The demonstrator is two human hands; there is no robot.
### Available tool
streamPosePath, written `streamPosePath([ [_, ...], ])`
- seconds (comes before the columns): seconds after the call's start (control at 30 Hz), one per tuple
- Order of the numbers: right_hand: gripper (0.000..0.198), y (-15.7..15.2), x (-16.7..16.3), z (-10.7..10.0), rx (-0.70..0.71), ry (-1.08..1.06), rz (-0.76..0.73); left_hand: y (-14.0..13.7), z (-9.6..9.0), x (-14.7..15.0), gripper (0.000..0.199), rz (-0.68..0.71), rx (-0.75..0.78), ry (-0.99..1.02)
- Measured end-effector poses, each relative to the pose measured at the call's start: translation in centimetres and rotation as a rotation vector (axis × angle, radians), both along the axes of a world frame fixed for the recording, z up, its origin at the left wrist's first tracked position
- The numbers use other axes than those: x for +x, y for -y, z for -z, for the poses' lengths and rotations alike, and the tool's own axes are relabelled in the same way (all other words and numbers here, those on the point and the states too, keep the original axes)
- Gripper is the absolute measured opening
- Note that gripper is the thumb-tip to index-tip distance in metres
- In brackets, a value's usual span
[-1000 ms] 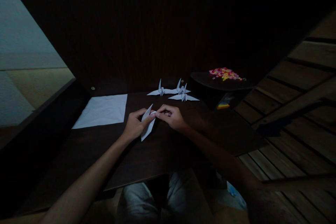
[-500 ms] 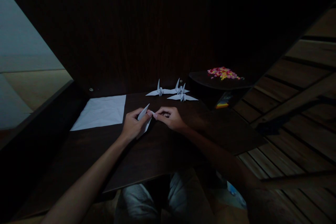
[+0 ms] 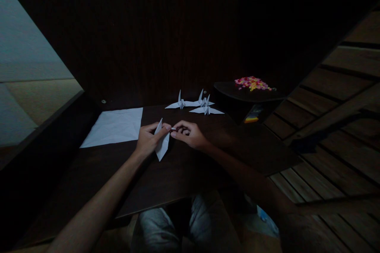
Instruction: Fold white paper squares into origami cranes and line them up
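A partly folded white paper crane (image 3: 162,148) is pinched in my left hand (image 3: 148,139), the thumb pressed across it. Its wide pointed flaps stick out above and below the thumb. My right hand (image 3: 191,134) is closed at the crane's right side, with thumb and fingertips at a thin white point of the paper. Behind my hands, three finished white paper cranes (image 3: 207,110) stand close together on the dark desk (image 3: 166,185). To the left of my left hand lies a creased white sheet of paper (image 3: 114,127).
On a small rounded shelf (image 3: 231,91) at the right sits a pile of pink, red and yellow bits (image 3: 253,83). A dark upright panel (image 3: 148,39) closes off the back. A raised side board (image 3: 44,126) bounds the left.
The folded paper has turned in my left hand, so its lower flap now faces me more broadly. My right fingertips have shifted slightly left along the thin point.
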State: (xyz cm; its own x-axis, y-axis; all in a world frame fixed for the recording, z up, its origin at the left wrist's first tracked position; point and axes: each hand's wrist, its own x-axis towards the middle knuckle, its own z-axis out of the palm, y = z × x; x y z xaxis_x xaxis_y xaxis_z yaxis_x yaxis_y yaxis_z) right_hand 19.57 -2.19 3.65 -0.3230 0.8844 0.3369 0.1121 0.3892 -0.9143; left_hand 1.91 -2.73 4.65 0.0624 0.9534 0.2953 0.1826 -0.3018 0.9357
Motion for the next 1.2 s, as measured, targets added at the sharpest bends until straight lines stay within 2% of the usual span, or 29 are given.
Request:
streamPosePath([
  [0.13,0.028,0.1,-0.3,0.3,0.06,0.093,-0.076,-0.3,0.5,0.2,0.033,-0.057,-0.027,0.136],
  [0.33,0.024,0.0,-0.9,1.1,0.108,0.106,-0.029,-0.7,1.2,0.3,0.036,-0.033,-0.073,0.225],
  [0.6,0.016,-0.3,-0.8,1.3,0.146,0.061,0.027,-0.9,1.1,0.4,0.041,0.056,-0.101,0.227],
  [0.73,0.017,-0.5,-0.5,1.2,0.156,0.021,0.098,-0.9,0.9,0.3,0.037,0.017,-0.013,0.229],
  [0.9,0.019,-0.8,-0.2,1.0,0.107,-0.028,0.157,-0.7,0.4,0.0,0.031,0.006,0.004,0.141],
  [1.03,0.019,-1.0,-0.1,0.9,0.124,-0.082,0.207,-0.6,0.1,0.2,0.03,-0.099,0.054,0.061],
  [1.1,0.018,-1.1,-0.1,0.9,0.142,-0.103,0.241,-0.5,0.1,0.4,0.033,-0.124,0.045,0.045],
  [1.2,0.018,-1.1,-0.1,1.0,0.15,-0.11,0.257,-0.5,0.4,0.6,0.039,-0.079,-0.016,0.073],
])
